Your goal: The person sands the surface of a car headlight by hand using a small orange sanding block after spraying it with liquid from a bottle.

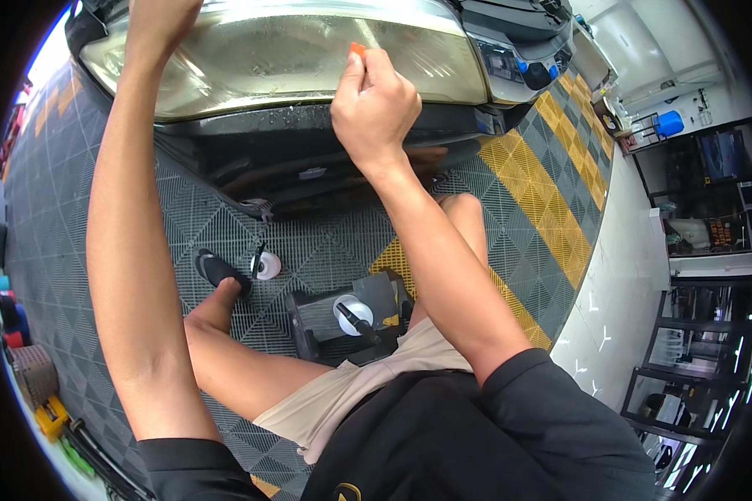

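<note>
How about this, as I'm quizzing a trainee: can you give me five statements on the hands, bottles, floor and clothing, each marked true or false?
1. The right hand holds a small orange piece by the headlight. True.
2. The left hand shows in full. False: the top edge of the picture cuts it off.
3. The floor has both grey and yellow tiles. True.
4. Both white bottles stand on the floor. False: the near bottle is on the dark box; only the far bottle is on the floor.
5. The person wears long trousers. False: they are beige shorts.
</note>
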The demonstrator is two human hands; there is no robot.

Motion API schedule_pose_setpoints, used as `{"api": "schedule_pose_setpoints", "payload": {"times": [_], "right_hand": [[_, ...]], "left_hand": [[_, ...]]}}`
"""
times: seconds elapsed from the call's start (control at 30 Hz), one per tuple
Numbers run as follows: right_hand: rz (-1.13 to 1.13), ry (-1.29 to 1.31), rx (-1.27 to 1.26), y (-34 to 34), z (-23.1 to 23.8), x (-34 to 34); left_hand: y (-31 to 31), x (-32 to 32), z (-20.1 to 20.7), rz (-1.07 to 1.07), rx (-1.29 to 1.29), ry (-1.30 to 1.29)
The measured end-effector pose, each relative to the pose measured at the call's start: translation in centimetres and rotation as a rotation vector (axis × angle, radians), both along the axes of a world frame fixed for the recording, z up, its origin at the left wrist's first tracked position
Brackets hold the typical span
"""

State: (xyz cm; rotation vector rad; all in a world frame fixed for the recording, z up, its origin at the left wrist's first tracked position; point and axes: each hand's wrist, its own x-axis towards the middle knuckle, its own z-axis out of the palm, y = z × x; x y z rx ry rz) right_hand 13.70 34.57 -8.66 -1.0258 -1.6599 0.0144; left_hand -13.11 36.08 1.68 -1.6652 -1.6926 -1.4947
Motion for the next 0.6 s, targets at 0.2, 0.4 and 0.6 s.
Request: {"api": "schedule_pose_setpoints", "payload": {"times": [0.2,0.4,0.6], "right_hand": [[-0.056,0.042,-0.076,0.3,0.4,1.2],[-0.066,0.025,-0.054,-0.4,0.1,0.9],[0.001,0.051,-0.014,0.0,0.2,-0.7]], "left_hand": [[-0.2,1.2,0.4,-0.011,0.001,-0.040],[-0.1,0.8,0.0,0.002,0.015,-0.038],[0.0,0.4,0.5,0.030,-0.028,-0.013]]}}
